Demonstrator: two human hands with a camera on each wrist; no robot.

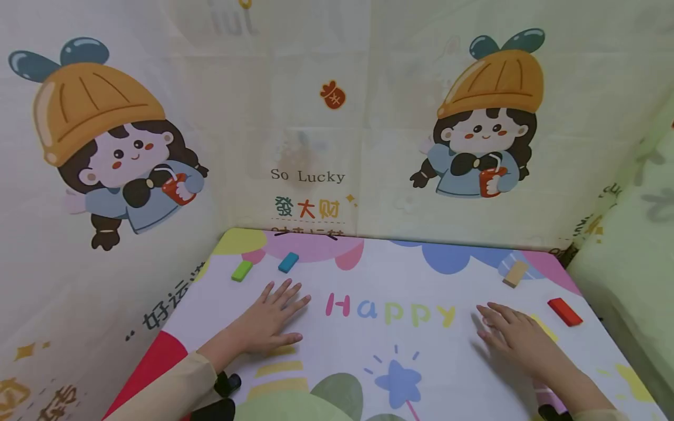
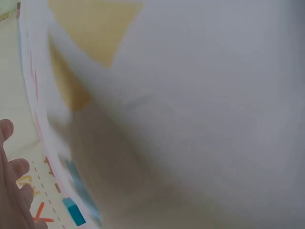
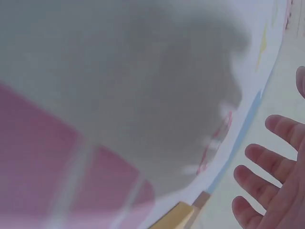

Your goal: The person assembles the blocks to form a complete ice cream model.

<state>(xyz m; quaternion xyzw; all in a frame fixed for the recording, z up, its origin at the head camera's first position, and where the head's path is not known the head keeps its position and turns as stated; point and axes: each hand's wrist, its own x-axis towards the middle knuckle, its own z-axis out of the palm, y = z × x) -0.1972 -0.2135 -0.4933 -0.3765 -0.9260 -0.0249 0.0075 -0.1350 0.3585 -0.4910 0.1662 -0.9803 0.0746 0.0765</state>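
Observation:
My left hand (image 1: 271, 323) has its fingers spread over the left part of the table and holds nothing. Just beyond its fingertips lies a blue block (image 1: 288, 262), with a light green block (image 1: 242, 271) to the left of it. Over the right part, my right hand (image 1: 518, 339) hovers above its own shadow, fingers loosely extended and holding nothing. A tan wooden block (image 1: 515, 274) lies beyond that hand, and a red block (image 1: 565, 312) lies to its right. The right wrist view shows the right hand's spread fingers (image 3: 269, 162) near one corner of the tan block.
The printed white tabletop (image 1: 337, 345) carries the word "Happy" between the hands. A cream cloth (image 1: 389, 146) with cartoon figures hangs behind the table and at its sides. Small black objects (image 1: 227, 384) sit under the left forearm.

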